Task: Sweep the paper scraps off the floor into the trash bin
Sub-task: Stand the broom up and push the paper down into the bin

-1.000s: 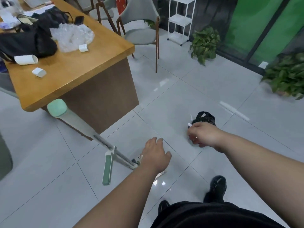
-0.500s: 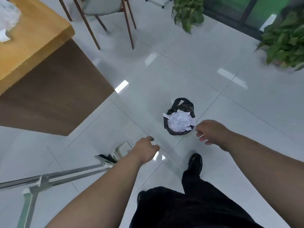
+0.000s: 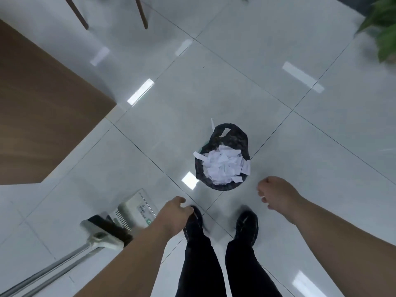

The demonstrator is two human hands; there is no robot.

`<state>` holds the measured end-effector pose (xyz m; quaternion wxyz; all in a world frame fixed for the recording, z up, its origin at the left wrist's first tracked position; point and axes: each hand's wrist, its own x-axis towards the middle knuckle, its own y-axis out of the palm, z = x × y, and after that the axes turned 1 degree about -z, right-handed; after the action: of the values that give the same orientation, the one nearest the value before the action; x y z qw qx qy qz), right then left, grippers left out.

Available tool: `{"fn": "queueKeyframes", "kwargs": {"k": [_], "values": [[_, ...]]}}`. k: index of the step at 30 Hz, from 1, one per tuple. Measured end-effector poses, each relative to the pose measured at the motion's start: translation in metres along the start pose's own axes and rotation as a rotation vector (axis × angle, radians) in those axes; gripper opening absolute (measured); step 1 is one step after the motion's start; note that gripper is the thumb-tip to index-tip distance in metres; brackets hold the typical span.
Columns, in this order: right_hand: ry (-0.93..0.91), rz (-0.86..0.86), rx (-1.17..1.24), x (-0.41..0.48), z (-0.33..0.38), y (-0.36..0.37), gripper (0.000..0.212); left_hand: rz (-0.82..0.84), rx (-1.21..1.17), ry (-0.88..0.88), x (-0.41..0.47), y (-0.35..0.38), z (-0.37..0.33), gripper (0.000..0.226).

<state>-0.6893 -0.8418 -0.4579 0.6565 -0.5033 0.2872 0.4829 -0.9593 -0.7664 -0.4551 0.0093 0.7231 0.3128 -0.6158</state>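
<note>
A small trash bin [image 3: 201, 176] lined with a black bag stands on the grey tiled floor just ahead of my feet. White paper scraps [image 3: 222, 166] fill it to the rim, and a few hang over the edge. One thin white strip [image 3: 212, 123] sticks up behind the bin. My left hand [image 3: 174, 217] hangs over my left shoe with its fingers loosely curled and holds nothing. My right hand [image 3: 276, 195] hovers to the right of the bin, also loosely curled and empty. The broom [image 3: 105, 234] and dustpan [image 3: 137, 206] lie on the floor at the lower left, untouched.
The brown side panel of a wooden desk [image 3: 42, 125] fills the left. Two chair legs [image 3: 142, 13] stand at the top, and a green plant [image 3: 383, 35] at the top right. My black shoes [image 3: 246, 226] stand right behind the bin.
The view has tilted down, so the bin now sits nearer my feet. My right hand has drawn back from the bin to its right. My left hand has moved away from the dustpan.
</note>
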Motion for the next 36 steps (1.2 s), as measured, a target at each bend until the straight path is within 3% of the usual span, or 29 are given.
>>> {"fn": "queueKeyframes", "kwargs": {"k": [5,10,13,19,27,31,33,36], "values": [[0.025,0.016,-0.07,0.023,0.009,0.015,0.028,0.026,-0.015,-0.013,0.026,-0.006,-0.002,0.051],[-0.009,0.036,-0.099,-0.005,0.056,0.02,0.031,0.017,-0.102,-0.002,-0.011,-0.044,-0.001,0.05],[-0.106,0.059,-0.146,-0.046,0.103,0.023,0.013,-0.043,-0.167,-0.008,-0.044,-0.076,0.006,0.05],[-0.355,0.141,-0.355,-0.143,0.18,0.034,0.012,-0.228,-0.316,0.006,-0.128,-0.129,0.037,0.051],[-0.661,0.328,-0.597,-0.297,0.233,0.104,0.003,-0.54,-0.713,-0.049,-0.273,-0.15,0.133,0.038],[-0.824,0.428,-0.714,-0.387,0.253,0.163,0.003,-0.633,-0.809,-0.049,-0.33,-0.161,0.21,0.011],[-0.901,0.441,-0.748,-0.429,0.26,0.196,0.016,-0.628,-0.859,-0.042,-0.352,-0.166,0.247,0.011],[-1.006,0.467,-0.784,-0.486,0.266,0.25,0.019,-0.7,-0.938,-0.086,-0.37,-0.176,0.303,0.017]]}}
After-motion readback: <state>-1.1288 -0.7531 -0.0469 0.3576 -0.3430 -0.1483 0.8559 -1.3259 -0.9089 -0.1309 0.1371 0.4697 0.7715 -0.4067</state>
